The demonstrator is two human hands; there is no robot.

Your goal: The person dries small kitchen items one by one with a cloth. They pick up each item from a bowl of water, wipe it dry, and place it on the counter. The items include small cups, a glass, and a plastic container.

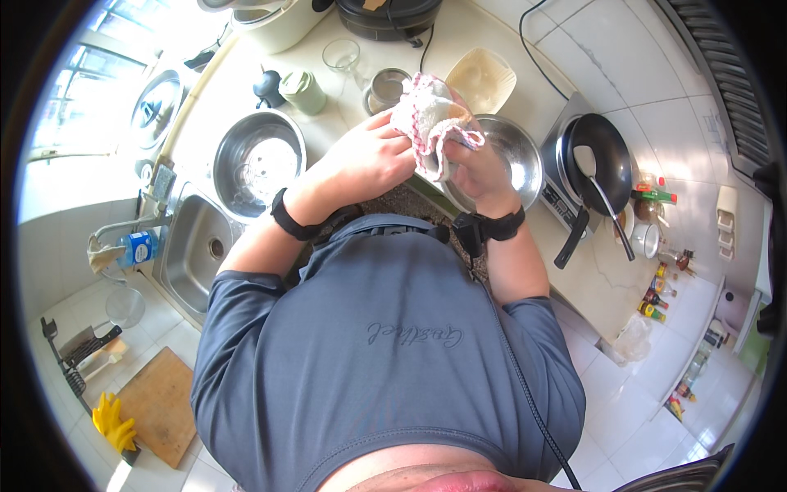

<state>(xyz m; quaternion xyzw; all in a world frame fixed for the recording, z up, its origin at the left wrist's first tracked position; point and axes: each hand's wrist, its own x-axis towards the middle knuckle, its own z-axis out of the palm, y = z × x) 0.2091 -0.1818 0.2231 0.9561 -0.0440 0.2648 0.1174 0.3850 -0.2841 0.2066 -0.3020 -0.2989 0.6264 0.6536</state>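
A white cloth with pink-red stitched edging [429, 117] is bunched up between my hands, above the counter's front edge. My right hand [482, 169] grips it from the right, thumb in front and fingers partly behind the folds. From the left, my left hand [378, 157] holds its side, with the fingertips hidden by the cloth. Beneath my right hand is a shiny steel basin [519, 154], partly covered by that hand. Another steel basin [258, 160] stands to the left of my left forearm, near the sink.
Beyond my hands stand a lidded green cup [303, 92], a clear glass [341, 56], a metal cup [388, 87] and a cream plastic bowl [482, 79]. A black wok [605, 166] with a spatula rests on the cooktop at right. The steel sink [197, 246] is at left.
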